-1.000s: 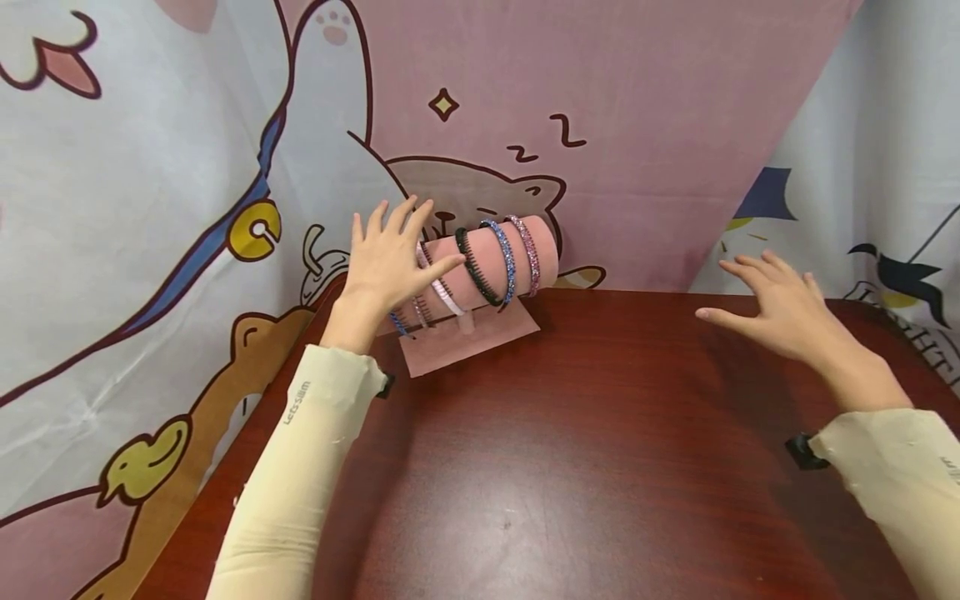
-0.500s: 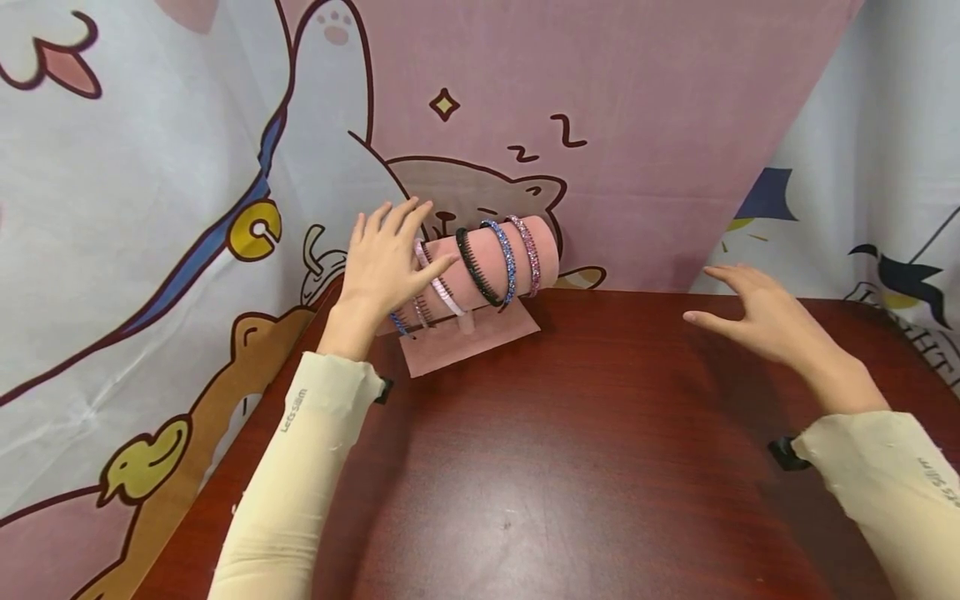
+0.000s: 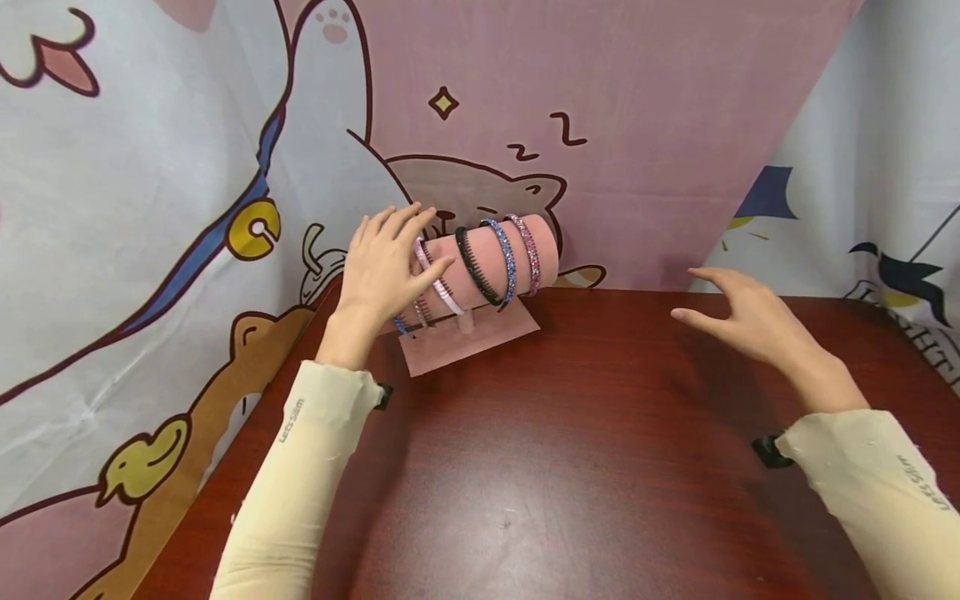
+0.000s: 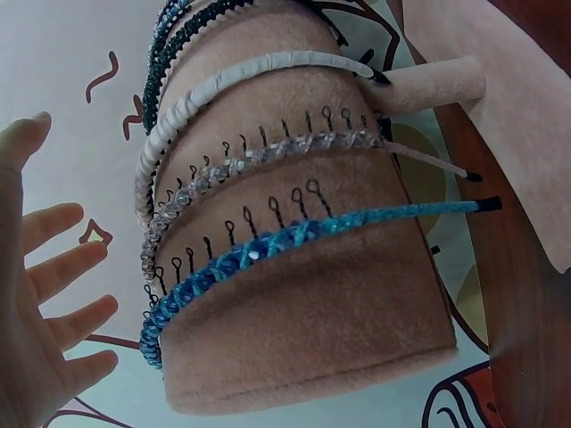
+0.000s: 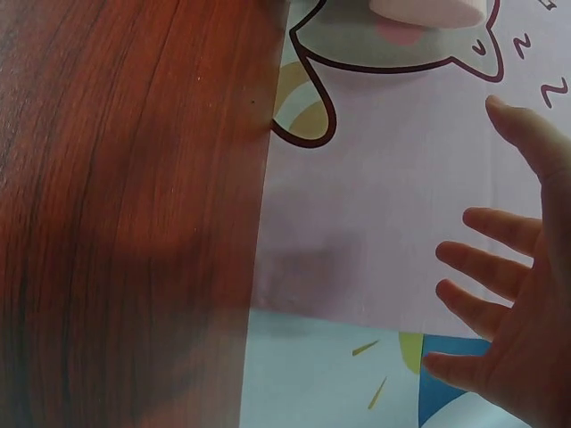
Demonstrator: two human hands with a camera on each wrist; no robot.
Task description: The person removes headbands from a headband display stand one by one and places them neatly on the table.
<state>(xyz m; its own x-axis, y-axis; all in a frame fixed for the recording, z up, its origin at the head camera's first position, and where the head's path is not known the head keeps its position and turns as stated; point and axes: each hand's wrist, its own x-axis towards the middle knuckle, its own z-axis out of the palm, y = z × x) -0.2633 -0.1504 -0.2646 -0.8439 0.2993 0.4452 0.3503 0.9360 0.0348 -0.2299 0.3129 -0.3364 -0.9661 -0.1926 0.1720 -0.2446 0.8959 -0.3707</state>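
Head view shows us the right hand (image 3: 757,321) drawing nearer the pink headband stand (image 3: 471,343), back left on the table (image 3: 600,458); the left hand (image 3: 377,271) is beside it. Both, fingers loosely extended, hold nothing, so the headbands (image 4: 254,255) stay ungrasped.

Gap between headband stand (image 3: 486,250) and right hand (image 3: 759,323)

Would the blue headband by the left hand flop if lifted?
Probably not: the blue headband holds a smooth arch over the pink roll, suggesting springy stiffness. Its thin band looks light. Its dark teeth might snag the roll's fuzzy surface.
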